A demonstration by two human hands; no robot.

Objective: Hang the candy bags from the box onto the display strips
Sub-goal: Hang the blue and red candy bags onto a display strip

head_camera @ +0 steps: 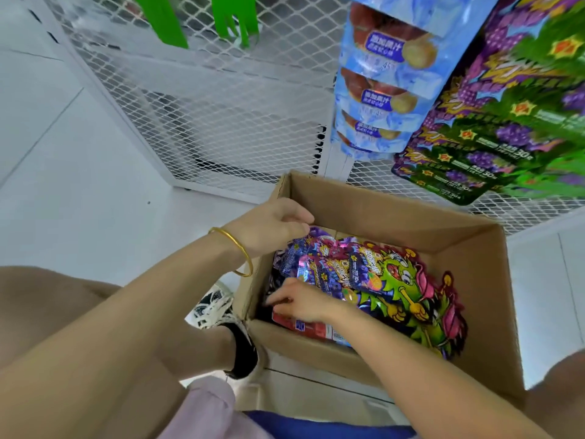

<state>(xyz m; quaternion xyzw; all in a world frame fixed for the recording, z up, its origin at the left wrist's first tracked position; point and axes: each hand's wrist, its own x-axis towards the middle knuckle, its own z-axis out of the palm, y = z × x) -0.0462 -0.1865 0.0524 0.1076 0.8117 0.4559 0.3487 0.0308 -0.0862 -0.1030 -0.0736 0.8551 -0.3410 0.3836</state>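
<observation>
An open cardboard box (389, 204) stands on the floor, full of candy bags. On top lie green-and-pink monster bags (411, 299). My left hand (272, 226), with a gold bangle on the wrist, hovers over the box's left rim and grips the tops of several purple candy bags (319, 261) that fan out below it. Deep in the near-left corner, my right hand (300, 302) has its fingers curled on a red candy bag (311, 327). Above the box, a strip of blue bags (383, 90) and a strip of purple-and-green grape bags (506, 122) hang on the rack.
A white mesh rack (221, 99) stands behind the box, with green plastic hangers (164, 20) at its top. My black-and-white shoe (218, 308) sits against the box's left side. White tiled floor (63, 185) spreads to the left.
</observation>
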